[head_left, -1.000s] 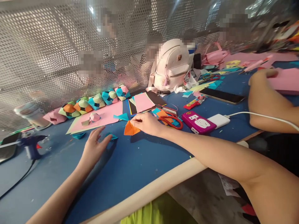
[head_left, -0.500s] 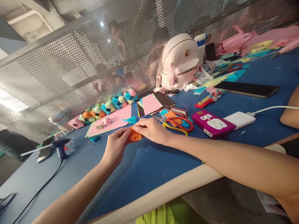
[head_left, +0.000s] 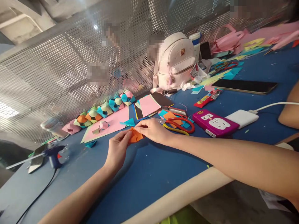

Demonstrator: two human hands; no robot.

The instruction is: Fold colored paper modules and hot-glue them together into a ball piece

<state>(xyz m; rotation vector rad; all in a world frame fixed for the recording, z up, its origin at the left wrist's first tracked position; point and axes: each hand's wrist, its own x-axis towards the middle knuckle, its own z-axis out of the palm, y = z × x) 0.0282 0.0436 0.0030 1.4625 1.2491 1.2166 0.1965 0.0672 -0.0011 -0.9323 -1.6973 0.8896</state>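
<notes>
Between my two hands is a small folded piece of orange paper, held just above the blue table. My left hand pinches its left edge between thumb and fingers. My right hand grips its upper right side, with the fingertips close to the left thumb. Just behind them lies a blue folded paper piece. Red and yellow scissors rest beside the right hand, on orange and blue paper pieces. Pink square sheets are stacked beyond the hands.
Several folded paper balls line the back edge by the perforated metal screen. A glue gun stands at left. To the right are a purple power strip, a white charger, a phone and a white backpack.
The view has shifted slightly, so most background things sit further left. Both hands still hold the orange paper, which now shows more of its folded faces.
</notes>
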